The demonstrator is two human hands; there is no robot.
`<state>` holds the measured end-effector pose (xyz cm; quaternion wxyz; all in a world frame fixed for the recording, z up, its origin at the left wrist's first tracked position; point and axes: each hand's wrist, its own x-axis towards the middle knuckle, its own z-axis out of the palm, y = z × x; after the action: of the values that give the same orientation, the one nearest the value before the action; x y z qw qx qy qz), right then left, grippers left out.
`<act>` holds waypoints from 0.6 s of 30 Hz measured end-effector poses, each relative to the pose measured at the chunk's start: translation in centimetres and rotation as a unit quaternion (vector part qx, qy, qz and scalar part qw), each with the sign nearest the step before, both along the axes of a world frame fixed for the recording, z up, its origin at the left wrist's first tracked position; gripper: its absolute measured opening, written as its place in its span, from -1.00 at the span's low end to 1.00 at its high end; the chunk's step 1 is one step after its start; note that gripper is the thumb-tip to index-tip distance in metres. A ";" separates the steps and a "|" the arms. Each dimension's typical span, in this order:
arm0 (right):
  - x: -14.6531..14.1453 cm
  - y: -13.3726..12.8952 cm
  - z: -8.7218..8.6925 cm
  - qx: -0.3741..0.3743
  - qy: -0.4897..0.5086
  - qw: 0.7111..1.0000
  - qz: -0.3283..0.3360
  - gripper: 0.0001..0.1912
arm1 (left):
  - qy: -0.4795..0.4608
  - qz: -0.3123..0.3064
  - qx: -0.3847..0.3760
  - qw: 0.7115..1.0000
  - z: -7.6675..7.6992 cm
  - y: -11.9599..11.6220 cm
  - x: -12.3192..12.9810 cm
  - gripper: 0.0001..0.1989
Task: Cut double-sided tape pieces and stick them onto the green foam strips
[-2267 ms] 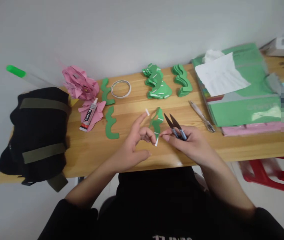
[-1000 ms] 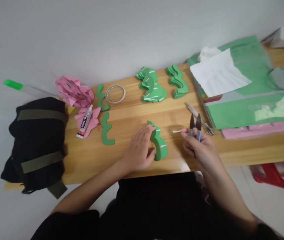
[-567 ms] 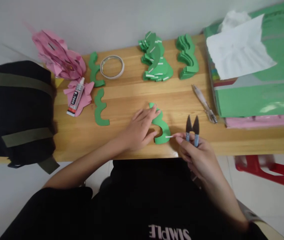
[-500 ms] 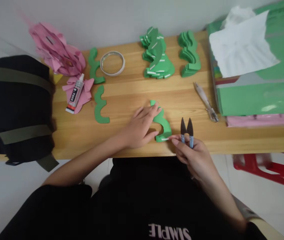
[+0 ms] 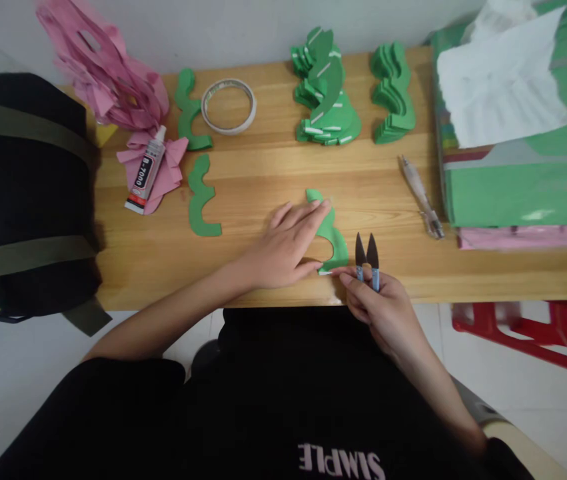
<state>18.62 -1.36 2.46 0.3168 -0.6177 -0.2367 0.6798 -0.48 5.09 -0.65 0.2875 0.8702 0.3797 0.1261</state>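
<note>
A wavy green foam cutout (image 5: 337, 245) lies flat near the table's front edge, with a thin white strip of tape (image 5: 326, 272) at its lower end. My left hand (image 5: 288, 247) rests on its left side, fingers stretched out over the upper part and thumb near the lower end. In my right hand (image 5: 376, 297) are thread snips (image 5: 367, 260), their two dark blades pointing away from me and apart. The thumb and forefinger of that hand touch the cutout's lower right end by the strip.
Two similar green cutouts lie left, near a tape roll (image 5: 206, 110). Behind stand green stacks (image 5: 328, 100). A glue tube (image 5: 146, 170) rests on pink pieces (image 5: 128, 100) beside a black bag (image 5: 23, 200). Right are a pen (image 5: 420, 197) and a green package (image 5: 518, 193); below, a red stool (image 5: 528, 337).
My view has shifted slightly. My right hand's fingertips have moved left along the cutout's lower end, and less of the white strip shows. My left hand still presses the cutout.
</note>
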 end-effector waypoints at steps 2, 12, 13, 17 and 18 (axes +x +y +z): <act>-0.1 0.0 0.0 -0.005 -0.004 1.000 -0.006 -0.68 | 0.004 0.002 0.004 1.000 -0.1 0.0 0.0 -0.09; -0.1 -0.1 0.1 -0.019 -0.013 1.000 -0.015 -0.64 | 0.011 0.004 0.010 1.000 -0.1 -0.1 0.0 -0.10; 0.0 -0.1 0.1 -0.021 -0.015 1.000 -0.014 -0.63 | 0.011 0.003 0.010 1.000 -0.1 -0.1 0.0 -0.10; 0.0 -0.2 0.0 -0.023 -0.016 1.000 -0.007 -0.61 | 0.014 -0.003 0.014 1.000 -0.2 -0.1 -0.1 -0.09; 0.0 -0.2 0.0 -0.021 -0.016 1.000 -0.005 -0.61 | 0.015 -0.004 0.015 1.000 -0.2 -0.1 -0.1 -0.09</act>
<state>18.64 -1.59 2.41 0.3032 -0.6362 -0.2243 0.6731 -0.58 5.03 -0.82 0.2693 0.8778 0.3783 0.1176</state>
